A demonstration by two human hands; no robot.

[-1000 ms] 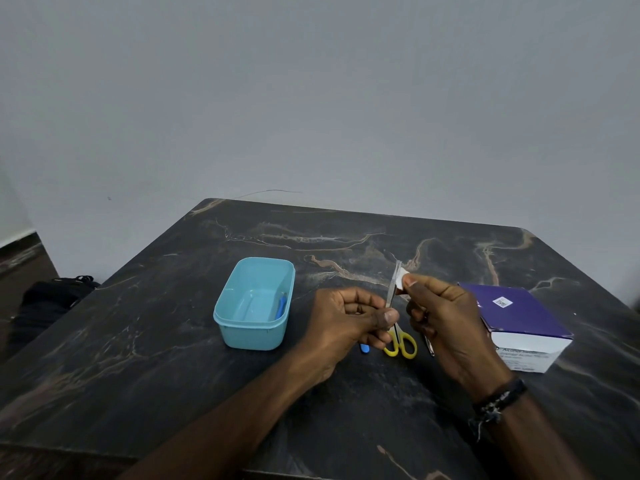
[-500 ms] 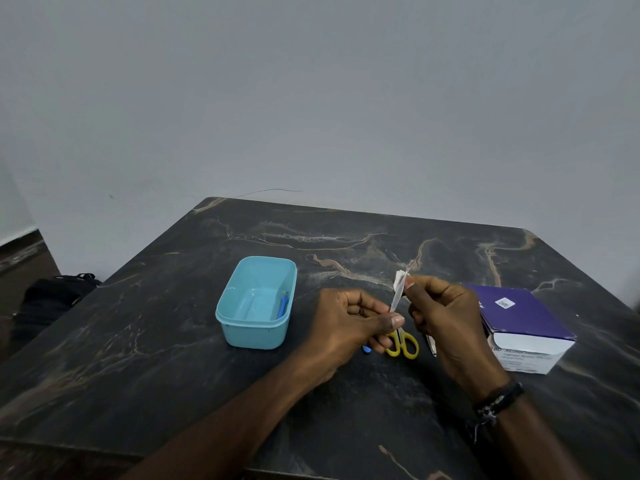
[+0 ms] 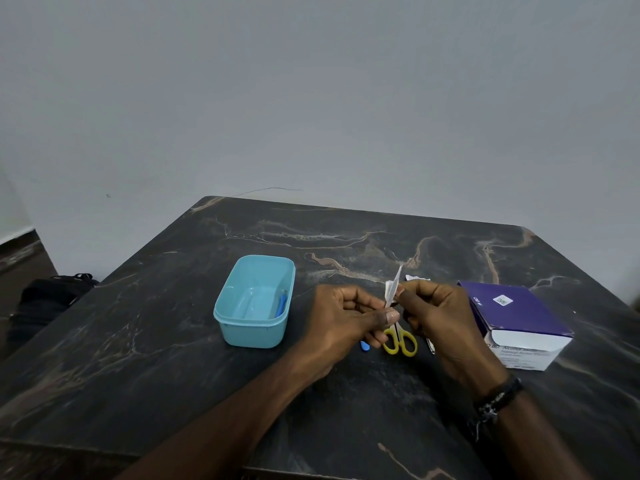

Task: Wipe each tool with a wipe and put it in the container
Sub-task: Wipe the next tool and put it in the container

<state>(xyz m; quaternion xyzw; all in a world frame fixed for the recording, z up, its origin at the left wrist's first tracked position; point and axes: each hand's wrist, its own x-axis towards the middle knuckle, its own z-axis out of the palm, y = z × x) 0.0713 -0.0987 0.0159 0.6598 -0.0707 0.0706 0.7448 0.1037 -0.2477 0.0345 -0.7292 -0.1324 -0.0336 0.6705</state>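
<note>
White wipe (image 3: 390, 289), small and folded, is being pinched around a thin silvery tool (image 3: 396, 284) by the fingers of the right hand (image 3: 440, 323). The left hand (image 3: 349, 320) is gripping the lower end of the same tool between thumb and curled fingers; the tool is standing nearly upright, its tip leaning slightly to the right above both hands. Both hands are hovering over the dark marbled desk (image 3: 346, 403).

Yellow-handled scissors (image 3: 401, 341) are lying on the desk directly under the hands, partly hidden by them. A blue tip of some item (image 3: 364, 346) is showing just left of the scissors; a thin metal piece (image 3: 430, 347) is showing just to their right. What either of these is cannot be told.

A light blue container (image 3: 254, 303) is sitting on the desk left of the left hand, open-topped, with a blue-handled tool (image 3: 282, 303) lying inside along its right wall.

A purple and white box (image 3: 517, 323) is sitting to the right of the right hand. A scrap of white paper (image 3: 417, 278) is lying on the desk beyond the right hand.

A black bag (image 3: 48, 299) is resting on the floor off the left edge of the desk.
</note>
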